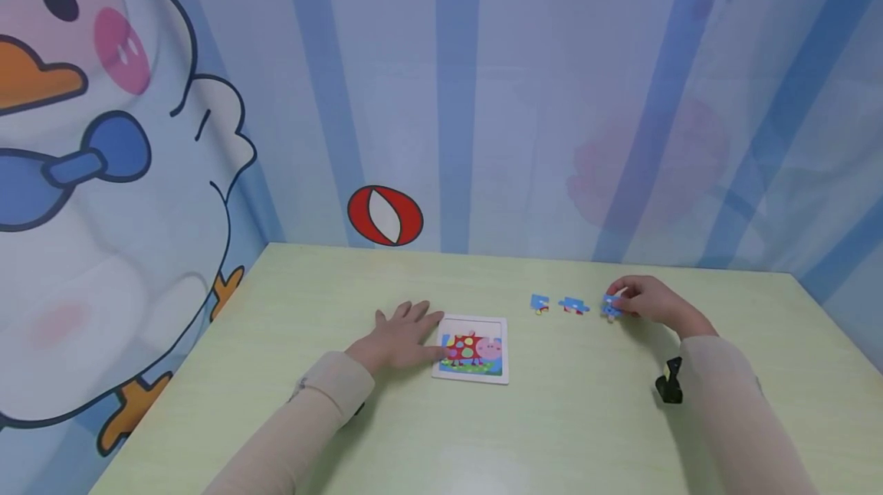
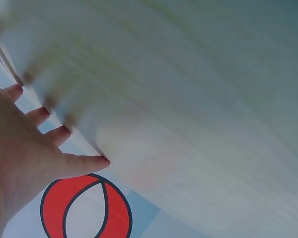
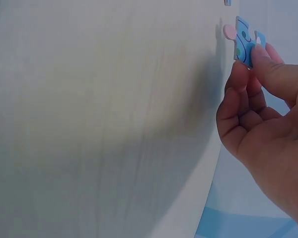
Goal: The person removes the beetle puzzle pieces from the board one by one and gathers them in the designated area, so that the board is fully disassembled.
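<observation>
On the table (image 1: pixel 552 418) lies a white-framed jigsaw puzzle (image 1: pixel 507 353). Its lower part is filled with a pink pig-like figure in a spotted red shape, and a pale strip runs along its top. My left hand (image 1: pixel 400 342) rests at the frame's left edge, fingers spread and straight, thumb on the lower left side. Over at the right, my right hand (image 1: pixel 651 301) pinches a blue puzzle piece (image 3: pixel 243 43) between thumb and fingers; in the right wrist view it has a pink knob and green dots. The left wrist view shows the left hand (image 2: pixel 32 148) with fingertips along an edge.
Two loose blue puzzle pieces, one nearer the frame (image 1: pixel 539 303) and one further right (image 1: pixel 573 305), lie between the puzzle and my right hand. Behind the table hangs a striped blue backdrop (image 1: pixel 517 135) with a printed duck (image 1: pixel 103 288) and ball (image 1: pixel 385 215).
</observation>
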`<state>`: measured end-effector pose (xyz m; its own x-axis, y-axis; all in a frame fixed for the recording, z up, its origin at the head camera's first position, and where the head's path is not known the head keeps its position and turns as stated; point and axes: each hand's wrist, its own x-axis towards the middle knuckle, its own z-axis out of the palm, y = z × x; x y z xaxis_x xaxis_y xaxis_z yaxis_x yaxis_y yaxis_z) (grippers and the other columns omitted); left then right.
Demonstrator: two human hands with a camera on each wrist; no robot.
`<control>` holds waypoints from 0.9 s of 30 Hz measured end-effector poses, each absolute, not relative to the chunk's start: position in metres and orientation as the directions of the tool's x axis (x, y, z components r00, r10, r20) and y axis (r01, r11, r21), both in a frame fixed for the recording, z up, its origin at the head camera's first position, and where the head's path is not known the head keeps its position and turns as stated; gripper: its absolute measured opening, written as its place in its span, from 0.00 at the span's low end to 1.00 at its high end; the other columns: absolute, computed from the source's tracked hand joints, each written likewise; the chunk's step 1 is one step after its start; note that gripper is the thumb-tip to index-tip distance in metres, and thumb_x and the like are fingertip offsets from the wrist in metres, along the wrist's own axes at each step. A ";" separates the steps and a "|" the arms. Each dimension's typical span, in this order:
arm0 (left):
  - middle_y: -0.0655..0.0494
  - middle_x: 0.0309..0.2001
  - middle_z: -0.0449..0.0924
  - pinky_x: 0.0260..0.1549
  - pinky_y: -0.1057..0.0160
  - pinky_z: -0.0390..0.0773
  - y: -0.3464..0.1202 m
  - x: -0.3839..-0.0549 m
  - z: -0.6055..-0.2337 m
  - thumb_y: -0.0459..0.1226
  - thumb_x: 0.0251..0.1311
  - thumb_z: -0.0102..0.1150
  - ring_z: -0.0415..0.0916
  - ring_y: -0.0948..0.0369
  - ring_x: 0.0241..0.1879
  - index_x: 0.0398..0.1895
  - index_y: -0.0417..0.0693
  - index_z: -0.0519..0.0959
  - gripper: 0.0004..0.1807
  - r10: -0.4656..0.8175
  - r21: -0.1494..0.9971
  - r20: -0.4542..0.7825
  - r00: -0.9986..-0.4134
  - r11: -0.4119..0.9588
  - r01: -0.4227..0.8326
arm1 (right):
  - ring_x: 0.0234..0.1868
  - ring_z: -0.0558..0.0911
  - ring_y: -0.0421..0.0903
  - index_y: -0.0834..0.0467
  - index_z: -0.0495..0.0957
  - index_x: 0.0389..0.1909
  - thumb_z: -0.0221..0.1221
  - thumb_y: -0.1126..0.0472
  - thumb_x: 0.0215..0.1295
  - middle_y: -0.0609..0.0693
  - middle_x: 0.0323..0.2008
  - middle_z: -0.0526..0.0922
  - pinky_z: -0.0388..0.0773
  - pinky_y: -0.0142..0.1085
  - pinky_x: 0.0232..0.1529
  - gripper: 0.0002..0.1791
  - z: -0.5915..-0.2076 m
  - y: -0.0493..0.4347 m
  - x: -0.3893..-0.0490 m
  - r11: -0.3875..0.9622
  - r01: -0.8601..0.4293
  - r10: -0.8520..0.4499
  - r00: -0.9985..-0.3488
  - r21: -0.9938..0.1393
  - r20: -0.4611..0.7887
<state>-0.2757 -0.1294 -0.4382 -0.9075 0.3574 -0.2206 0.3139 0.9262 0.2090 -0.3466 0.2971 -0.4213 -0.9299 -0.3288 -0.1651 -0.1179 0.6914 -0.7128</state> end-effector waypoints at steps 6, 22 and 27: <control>0.49 0.76 0.49 0.61 0.26 0.45 -0.130 -0.276 -0.439 0.64 0.61 0.48 0.42 0.43 0.74 0.75 0.58 0.56 0.42 0.361 0.212 -0.215 -0.908 0.924 0.317 | 0.32 0.72 0.45 0.70 0.74 0.50 0.53 0.66 0.70 0.53 0.33 0.76 0.72 0.38 0.34 0.13 -0.422 0.296 -0.346 0.700 -0.120 -0.328 -0.930 -0.704 -0.167; 0.50 0.76 0.48 0.61 0.26 0.44 -0.131 -0.277 -0.441 0.64 0.61 0.48 0.42 0.43 0.74 0.75 0.59 0.56 0.42 0.363 0.228 -0.215 -0.907 0.921 0.315 | 0.38 0.72 0.51 0.70 0.75 0.52 0.52 0.65 0.70 0.64 0.43 0.76 0.69 0.39 0.37 0.15 -0.428 0.294 -0.347 0.768 -0.141 -0.306 -0.938 -0.625 -0.165; 0.49 0.76 0.49 0.62 0.26 0.44 -0.131 -0.277 -0.443 0.65 0.59 0.49 0.43 0.43 0.74 0.75 0.60 0.56 0.43 0.361 0.238 -0.205 -0.910 0.920 0.312 | 0.43 0.74 0.56 0.70 0.74 0.51 0.51 0.66 0.70 0.68 0.47 0.75 0.72 0.44 0.42 0.14 -0.428 0.292 -0.346 0.774 -0.157 -0.316 -0.935 -0.613 -0.160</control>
<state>-0.2772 -0.1307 -0.4427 -0.9099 0.3609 -0.2045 0.3115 0.9201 0.2376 -0.3460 0.2919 -0.4276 -0.9352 -0.3159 -0.1599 -0.1567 0.7744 -0.6130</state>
